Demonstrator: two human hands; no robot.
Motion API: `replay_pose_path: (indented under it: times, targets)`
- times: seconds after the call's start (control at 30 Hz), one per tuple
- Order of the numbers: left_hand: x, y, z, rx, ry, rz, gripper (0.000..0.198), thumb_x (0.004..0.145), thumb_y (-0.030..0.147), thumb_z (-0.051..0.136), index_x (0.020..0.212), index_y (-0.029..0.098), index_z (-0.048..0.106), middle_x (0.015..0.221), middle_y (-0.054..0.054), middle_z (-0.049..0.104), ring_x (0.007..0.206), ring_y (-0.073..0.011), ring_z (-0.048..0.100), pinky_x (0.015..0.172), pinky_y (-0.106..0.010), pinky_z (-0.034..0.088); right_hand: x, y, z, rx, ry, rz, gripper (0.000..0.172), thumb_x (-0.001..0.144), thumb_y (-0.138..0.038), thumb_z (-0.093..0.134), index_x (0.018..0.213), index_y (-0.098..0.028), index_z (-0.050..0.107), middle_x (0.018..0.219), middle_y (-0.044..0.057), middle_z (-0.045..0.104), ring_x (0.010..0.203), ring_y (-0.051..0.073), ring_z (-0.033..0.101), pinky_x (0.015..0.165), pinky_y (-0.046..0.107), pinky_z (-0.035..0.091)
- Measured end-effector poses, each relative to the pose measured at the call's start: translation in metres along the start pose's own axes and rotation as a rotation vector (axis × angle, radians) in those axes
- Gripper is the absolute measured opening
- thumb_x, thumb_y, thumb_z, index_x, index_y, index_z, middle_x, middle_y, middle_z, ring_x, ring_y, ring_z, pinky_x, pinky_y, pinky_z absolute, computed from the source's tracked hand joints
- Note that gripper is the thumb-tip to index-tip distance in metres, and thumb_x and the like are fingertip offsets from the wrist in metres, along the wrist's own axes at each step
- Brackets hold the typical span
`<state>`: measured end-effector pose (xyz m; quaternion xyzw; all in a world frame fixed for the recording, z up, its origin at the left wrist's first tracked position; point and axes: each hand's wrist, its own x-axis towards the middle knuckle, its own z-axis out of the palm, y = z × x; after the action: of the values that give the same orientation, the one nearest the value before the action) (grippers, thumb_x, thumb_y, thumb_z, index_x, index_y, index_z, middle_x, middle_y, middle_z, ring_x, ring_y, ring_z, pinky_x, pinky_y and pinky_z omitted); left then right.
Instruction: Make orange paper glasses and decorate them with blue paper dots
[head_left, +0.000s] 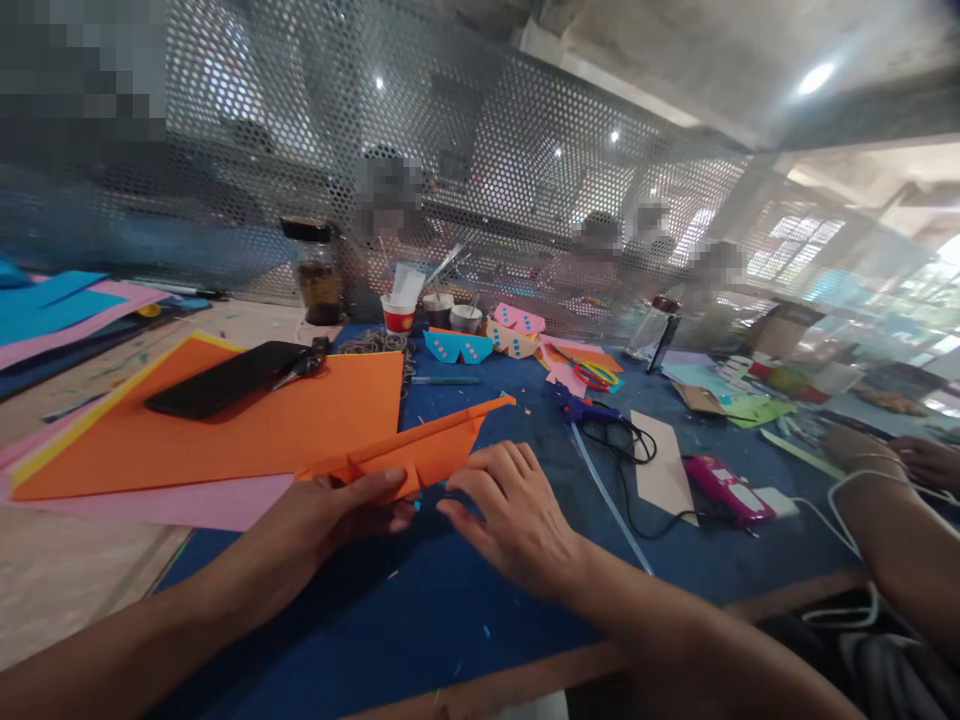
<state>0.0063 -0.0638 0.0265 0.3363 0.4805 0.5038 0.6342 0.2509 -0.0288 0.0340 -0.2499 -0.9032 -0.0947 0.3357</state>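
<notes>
My left hand (341, 520) is closed on a folded piece of orange paper (420, 450), thumb on top and fingers underneath. The paper has a long folded strip along its upper edge that ends in a narrow tip at the right. My right hand (517, 510) is beside the paper's lower right side, fingers bent and thumb apart, with nothing seen between them. Whether its fingertips brush the paper is hard to tell. Below both hands lies a blue table mat (420, 620) with small paper scraps.
Orange sheets (337, 420) carry a black phone (232, 378) at the left. Folded paper pieces, a blue one (457, 347) included, stand behind, near cups (399, 316). To the right are scissors (592, 375), a blue glue gun (585, 405), a pink power strip (727, 490) and another person's arm (892, 520).
</notes>
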Motion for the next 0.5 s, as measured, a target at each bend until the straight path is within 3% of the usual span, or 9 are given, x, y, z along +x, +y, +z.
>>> replay_pose_path:
  times: [0.17,0.4,0.5]
  targets:
    - [0.002,-0.001,0.0,-0.016,-0.002,0.003,0.031,0.072,0.035,0.103,0.09,0.014,0.089,0.088,-0.013,0.086,0.077,-0.0234,0.079,0.074,-0.028,0.071,-0.003,0.005,-0.019,-0.165,-0.213,0.124,0.009,0.105,-0.022,0.069,0.113,-0.021,0.065,0.108,0.008,0.073,0.097,0.028,0.066,0.081,0.043,0.048]
    - [0.003,-0.003,-0.005,-0.015,-0.028,0.011,0.03,0.074,0.032,0.102,0.096,0.016,0.089,0.097,-0.013,0.087,0.087,-0.0255,0.083,0.08,-0.031,0.072,-0.057,0.054,-0.043,-0.34,-0.295,0.376,0.015,0.101,-0.012,0.061,0.111,-0.021,0.065,0.108,0.01,0.072,0.097,0.032,0.071,0.082,0.046,0.056]
    - [0.003,-0.001,-0.005,0.001,-0.04,0.02,0.032,0.072,0.031,0.103,0.096,0.015,0.088,0.095,-0.013,0.087,0.086,-0.0264,0.083,0.081,-0.031,0.072,-0.064,0.06,-0.047,-0.261,-0.232,0.452,0.014,0.1,-0.014,0.058,0.108,-0.023,0.066,0.105,0.01,0.074,0.096,0.03,0.073,0.083,0.045,0.057]
